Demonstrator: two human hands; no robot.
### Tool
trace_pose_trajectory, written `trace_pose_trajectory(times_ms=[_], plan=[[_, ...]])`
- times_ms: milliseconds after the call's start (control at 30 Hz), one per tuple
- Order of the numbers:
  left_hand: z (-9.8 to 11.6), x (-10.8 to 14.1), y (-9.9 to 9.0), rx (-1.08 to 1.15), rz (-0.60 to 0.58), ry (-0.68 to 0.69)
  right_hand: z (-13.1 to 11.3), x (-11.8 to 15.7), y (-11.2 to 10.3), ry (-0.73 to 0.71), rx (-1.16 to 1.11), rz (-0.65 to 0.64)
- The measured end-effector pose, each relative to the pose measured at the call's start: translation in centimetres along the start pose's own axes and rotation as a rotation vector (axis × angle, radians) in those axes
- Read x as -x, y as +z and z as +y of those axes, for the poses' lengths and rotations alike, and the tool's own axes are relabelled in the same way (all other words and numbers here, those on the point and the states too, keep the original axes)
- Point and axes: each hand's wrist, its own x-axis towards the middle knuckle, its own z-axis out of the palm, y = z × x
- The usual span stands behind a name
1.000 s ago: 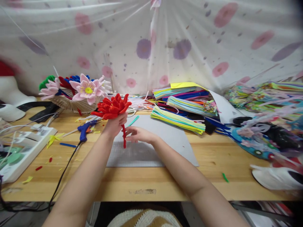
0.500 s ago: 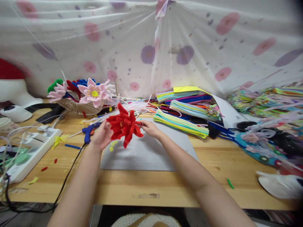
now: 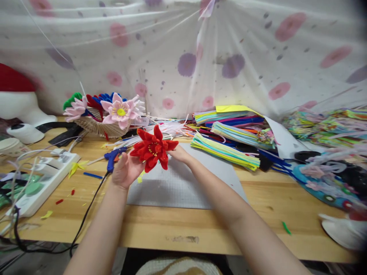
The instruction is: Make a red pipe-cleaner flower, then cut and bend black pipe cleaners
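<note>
Head view: red flower point(image 3: 155, 148), 1 piece, fuzzy petals about a yellow-flecked centre, was raised over the far left part of a grey mat point(image 3: 189, 187), between the person's 2 hands. Its face pointed back toward the wearer; its long axis ran away from the viewer, though the stem was hidden behind the bloom and its exact slant could not be told. Left hand point(image 3: 127, 170): loosely cupped, palm turned inward, thumb well apart, fingers against the left petals and partly covered by them. Right hand point(image 3: 180, 153): behind the right petals, fingertips hidden; how far it was closed, and on what, could not be told. Also listed: blue glue gun point(image 3: 112, 157), just beside the left hand; bundle of yellow and green fuzzy sticks point(image 3: 225, 151), beyond the right forearm; wooden table point(image 3: 155, 229), beneath all.
</note>
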Motion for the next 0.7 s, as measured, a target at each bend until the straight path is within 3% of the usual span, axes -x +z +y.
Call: trace_pose_trajectory(times_ms=[133, 200, 300, 433, 567, 700], plan=[[-2.4, -1.2, 1.6, 0.107, 0.171, -0.052, 0.9, -0.4, 0.0, 0.079, 0.004, 0.001], [-3.4, -1.9, 2.6, 0.122, 0.192, -0.148, 1.3, -0.4, -0.5, 0.126, 0.037, 0.042], [-3.7, -2.6, 3.7, 0.142, 0.217, -0.155, 1.7, -0.2, -1.6, 0.155, 0.124, 0.086], [-3.4, -3.2, 4.2, 0.151, 0.268, -0.141, 2.1, 0.3, -2.8, 0.114, 0.225, 0.121], [-2.6, -3.0, 3.7, 0.137, 0.399, -0.108, 2.5, 0.9, -3.0, 0.008, 0.139, 0.207], [0.8, -0.7, 2.0, 0.133, 0.460, 0.075, 3.8, 1.6, -2.9, 0.024, 0.097, 0.334]])
